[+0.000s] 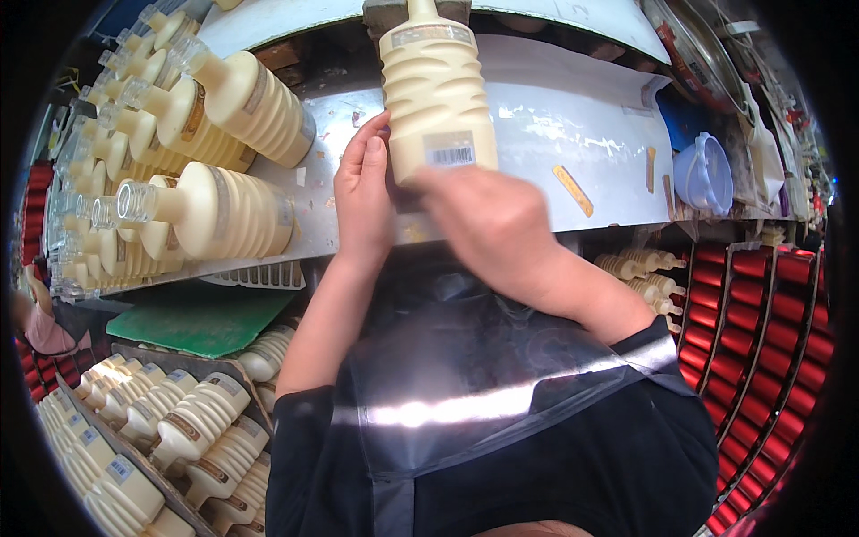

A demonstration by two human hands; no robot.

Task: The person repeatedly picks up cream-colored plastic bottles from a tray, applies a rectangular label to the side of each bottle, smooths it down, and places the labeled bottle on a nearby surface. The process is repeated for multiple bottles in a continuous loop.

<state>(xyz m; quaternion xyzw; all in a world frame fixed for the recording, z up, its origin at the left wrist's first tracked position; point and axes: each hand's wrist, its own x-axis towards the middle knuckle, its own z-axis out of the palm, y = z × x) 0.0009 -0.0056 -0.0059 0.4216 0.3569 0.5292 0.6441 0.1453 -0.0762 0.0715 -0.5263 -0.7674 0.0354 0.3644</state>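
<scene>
A cream ribbed bottle (438, 98) lies in front of me, its neck pointing away. Near its base is a pale label (449, 149) with a barcode. My left hand (364, 192) rests along the bottle's lower left side, fingers stretched out and their tips against it. Over the base, at the label's lower edge, is my right hand (492, 228), bent inward and blurred by motion. Its fingertips are hidden, so I cannot make out whether they hold anything. A grey block (371, 12) shows behind the bottle's neck.
More cream bottles (237, 210) with clear necks crowd the table's left side. A crate (152, 470) of bottles and a green board (201, 318) are at lower left. Yellowish strips (573, 191) lie right, near a light-blue bucket (705, 174). Red cylinders (752, 349) fill racks at right.
</scene>
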